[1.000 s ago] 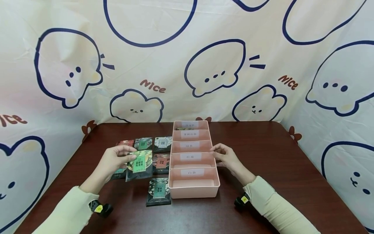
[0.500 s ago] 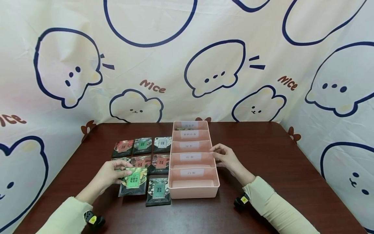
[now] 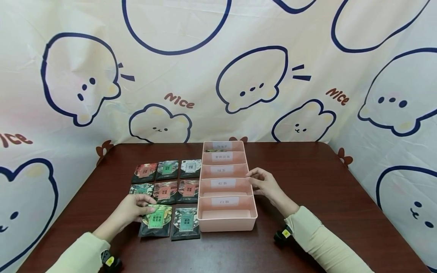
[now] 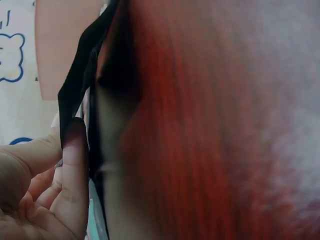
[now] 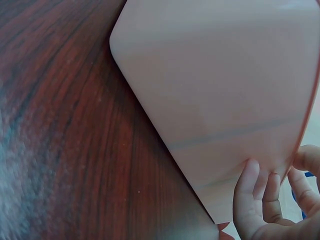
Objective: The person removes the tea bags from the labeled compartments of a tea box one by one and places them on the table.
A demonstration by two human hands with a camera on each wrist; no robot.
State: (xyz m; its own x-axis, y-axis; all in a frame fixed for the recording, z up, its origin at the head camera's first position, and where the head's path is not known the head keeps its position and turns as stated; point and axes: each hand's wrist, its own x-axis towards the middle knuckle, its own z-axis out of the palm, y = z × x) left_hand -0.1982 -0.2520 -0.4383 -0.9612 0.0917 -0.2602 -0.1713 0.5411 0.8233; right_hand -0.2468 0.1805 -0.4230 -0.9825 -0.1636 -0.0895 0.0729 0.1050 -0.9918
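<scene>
My left hand (image 3: 131, 210) pinches the upper left corner of a dark tea sachet (image 3: 157, 222) with a bright green label, held low at the near left of the sachets. In the left wrist view, thumb and fingers of the left hand (image 4: 47, 195) grip the sachet's dark edge (image 4: 75, 90). A pink divided box (image 3: 227, 225) with labelled compartments stands mid-table. On its right side my right hand (image 3: 269, 187) holds the wall; the right wrist view has the thumb at the rim and the fingers against the outer face (image 5: 215, 85).
Flat on the brown table (image 3: 290, 159), left of the box, lie several more sachets in rows, among them a red-labelled one (image 3: 188, 190) and a teal-labelled one (image 3: 186, 223) beside the held sachet. A green sachet edge (image 3: 216, 150) shows in the box's farthest compartment. Patterned cloth (image 3: 205, 83) hangs behind.
My left hand has carried the green-labelled sachet towards me and down, from over the middle row to the near row, uncovering sachets behind. The right hand and box have stayed put.
</scene>
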